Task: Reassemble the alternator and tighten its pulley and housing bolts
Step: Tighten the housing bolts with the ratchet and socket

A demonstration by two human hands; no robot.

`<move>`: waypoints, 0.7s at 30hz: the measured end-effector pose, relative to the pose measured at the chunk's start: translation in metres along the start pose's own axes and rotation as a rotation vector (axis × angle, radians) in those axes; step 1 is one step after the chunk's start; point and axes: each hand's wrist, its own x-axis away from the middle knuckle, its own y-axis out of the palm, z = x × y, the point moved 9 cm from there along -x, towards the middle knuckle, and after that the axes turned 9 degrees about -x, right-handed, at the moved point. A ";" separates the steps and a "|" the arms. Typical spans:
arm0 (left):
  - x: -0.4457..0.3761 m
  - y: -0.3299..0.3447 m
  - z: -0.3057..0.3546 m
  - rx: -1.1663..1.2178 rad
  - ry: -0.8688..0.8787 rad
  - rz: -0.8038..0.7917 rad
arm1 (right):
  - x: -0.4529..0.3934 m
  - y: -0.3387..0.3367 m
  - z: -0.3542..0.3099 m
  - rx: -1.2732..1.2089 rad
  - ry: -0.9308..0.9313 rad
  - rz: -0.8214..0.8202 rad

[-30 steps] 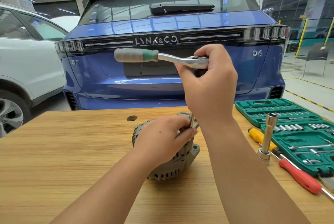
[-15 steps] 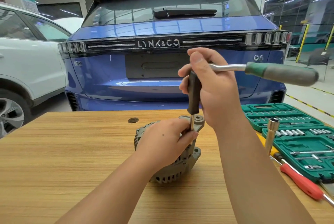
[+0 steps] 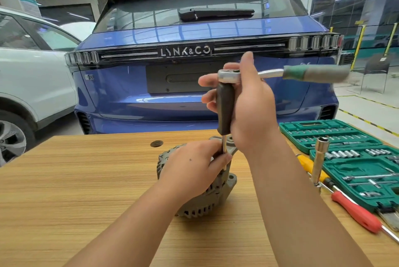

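Near edge of wooden table [image 3: 64, 212] bare, w/ open room left of the work; right side crowded by red screwdriver [image 3: 356, 212], yellow one [image 3: 307, 164], upright socket extension [image 3: 319, 161] & green socket case [image 3: 364, 171]. Left hand [image 3: 192, 171] clamped over grey finned alternator [image 3: 207, 202] at table centre, thumb beside driver shaft. Right hand [image 3: 248, 105] raised above it, wrapped round black-handled driver [image 3: 224, 109], vertical, w/ ratchet [image 3: 280, 73] on top, handle pointing right. Far: blue car [image 3: 151, 94].

Garage: blue car [image 3: 207, 85], white car [image 3: 32, 85], wooden table [image 3: 75, 191], ceiling striplights.
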 end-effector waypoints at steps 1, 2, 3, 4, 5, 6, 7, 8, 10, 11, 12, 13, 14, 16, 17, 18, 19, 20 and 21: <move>0.000 0.000 0.000 0.003 0.002 -0.001 | -0.001 0.001 0.005 -0.097 0.102 -0.026; 0.000 0.000 0.000 0.005 0.009 0.002 | -0.001 0.001 0.007 -0.160 0.185 -0.048; 0.001 -0.001 0.001 0.006 0.020 0.005 | 0.000 0.002 0.008 -0.203 0.249 -0.066; 0.001 -0.001 0.002 0.005 0.032 0.009 | 0.000 0.002 0.008 -0.231 0.294 -0.070; 0.001 -0.001 0.003 0.001 0.045 0.013 | 0.000 0.001 0.007 -0.245 0.320 -0.062; 0.001 -0.001 0.003 -0.006 0.055 0.015 | 0.001 0.000 0.006 -0.243 0.330 -0.045; 0.001 0.000 0.003 -0.014 0.062 0.016 | 0.001 -0.002 0.005 -0.232 0.331 -0.028; 0.000 0.001 0.004 -0.025 0.070 0.014 | 0.002 -0.002 0.003 -0.217 0.328 -0.014; 0.000 0.002 0.005 -0.052 0.090 0.007 | 0.004 -0.001 0.000 -0.185 0.320 -0.009; 0.000 0.003 0.005 -0.065 0.097 0.004 | 0.005 0.001 -0.001 -0.166 0.318 -0.015; 0.000 0.003 0.006 -0.074 0.103 0.003 | 0.007 0.004 -0.003 -0.145 0.310 -0.021; 0.000 0.003 0.006 -0.079 0.107 0.004 | 0.008 0.006 -0.005 -0.131 0.300 -0.020; 0.000 0.003 0.006 -0.081 0.111 0.008 | 0.009 0.007 -0.005 -0.128 0.289 -0.014; 0.000 0.002 0.007 -0.086 0.118 0.021 | 0.010 0.008 -0.007 -0.137 0.267 0.000; 0.001 0.001 0.007 -0.091 0.120 0.028 | 0.010 0.008 -0.007 -0.144 0.255 0.006; 0.001 0.001 0.008 -0.097 0.121 0.032 | 0.010 0.007 -0.008 -0.155 0.244 0.010; 0.001 0.001 0.008 -0.103 0.119 0.035 | 0.010 0.007 -0.008 -0.171 0.237 0.012; 0.001 0.001 0.008 -0.109 0.115 0.035 | 0.010 0.008 -0.008 -0.189 0.229 0.005; 0.001 0.001 0.008 -0.114 0.109 0.033 | 0.010 0.009 -0.008 -0.205 0.220 -0.008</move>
